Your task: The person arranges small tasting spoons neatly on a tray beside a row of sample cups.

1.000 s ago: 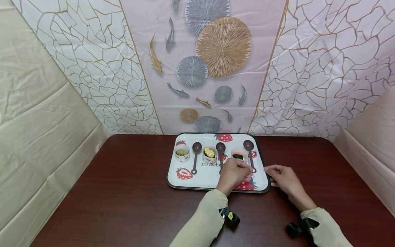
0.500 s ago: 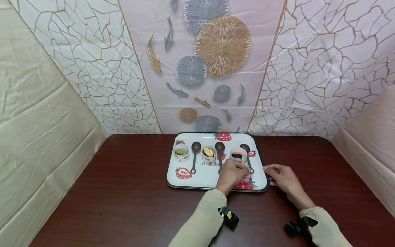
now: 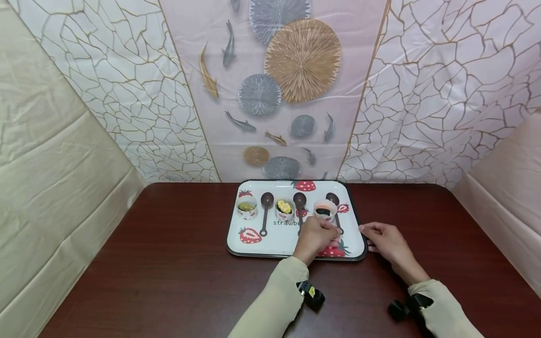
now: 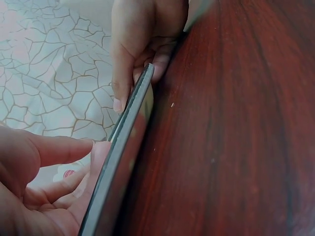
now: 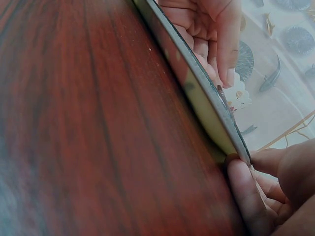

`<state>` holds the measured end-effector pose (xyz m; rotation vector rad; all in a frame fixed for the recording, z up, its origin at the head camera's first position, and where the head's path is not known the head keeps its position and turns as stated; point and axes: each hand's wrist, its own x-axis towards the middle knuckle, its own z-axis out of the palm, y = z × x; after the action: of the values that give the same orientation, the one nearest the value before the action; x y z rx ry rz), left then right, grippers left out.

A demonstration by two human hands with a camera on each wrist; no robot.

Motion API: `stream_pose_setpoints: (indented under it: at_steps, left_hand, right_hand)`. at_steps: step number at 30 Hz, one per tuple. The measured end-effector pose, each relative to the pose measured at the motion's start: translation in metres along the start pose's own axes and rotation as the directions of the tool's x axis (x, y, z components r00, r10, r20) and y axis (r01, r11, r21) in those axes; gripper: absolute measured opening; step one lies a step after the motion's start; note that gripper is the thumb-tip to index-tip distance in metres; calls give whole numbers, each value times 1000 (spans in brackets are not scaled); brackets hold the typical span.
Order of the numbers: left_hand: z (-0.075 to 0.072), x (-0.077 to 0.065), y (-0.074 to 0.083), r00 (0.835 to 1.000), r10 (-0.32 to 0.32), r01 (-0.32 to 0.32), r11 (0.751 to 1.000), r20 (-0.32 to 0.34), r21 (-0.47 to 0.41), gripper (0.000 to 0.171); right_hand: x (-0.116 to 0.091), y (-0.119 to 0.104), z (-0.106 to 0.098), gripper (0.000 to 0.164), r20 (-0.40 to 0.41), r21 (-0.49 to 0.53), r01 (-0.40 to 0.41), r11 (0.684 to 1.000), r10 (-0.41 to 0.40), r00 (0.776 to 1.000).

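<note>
A white strawberry-print tray [image 3: 270,246] with a dark rim lies on the table. My left hand [image 3: 316,237] reaches over its front edge, with thumb and fingertips pinching the handle end of the rightmost brown spoon [image 3: 332,199]. That spoon's bowl is partly behind a small cup [image 3: 324,217] holding something black. Thumb and finger of my right hand [image 3: 388,241] grip the tray's right front corner, as the right wrist view shows with the tray rim [image 5: 216,110]. In the left wrist view the spoon is hidden.
On the tray stand a cup of yellow pieces [image 3: 284,216] and a cup of green food [image 3: 247,213]. A brown spoon [image 3: 265,216] lies between them, and another spoon [image 3: 299,201] lies partly under my left hand. The patterned cloth [image 3: 302,61] hangs behind the table [image 3: 169,263].
The rightmost spoon's bowl has shifted left and is now partly behind the right cup. Both hands stay nearly in place. The whole view has drifted slightly.
</note>
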<state>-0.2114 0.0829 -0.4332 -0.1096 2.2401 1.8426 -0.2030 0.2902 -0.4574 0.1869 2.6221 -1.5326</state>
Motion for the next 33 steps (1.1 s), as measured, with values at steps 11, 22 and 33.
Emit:
stream_pose_setpoints:
  at_steps: [11, 22, 33]
  left_hand:
    - [-4, -4, 0, 1000, 21, -21, 994, -4, 110, 11]
    - [-7, -8, 3, 998, 55, -56, 979, 12, 198, 13]
    - [-9, -11, 5, 997, 59, -67, 976, 45, 206, 15]
  right_hand:
    - [2, 1, 0, 44, 0, 1, -5, 1000, 5, 1000]
    - [2, 1, 1, 46, -1, -1, -7, 1000, 7, 1000]
    - [2, 0, 1, 45, -5, 6, -1, 1000, 1, 1000]
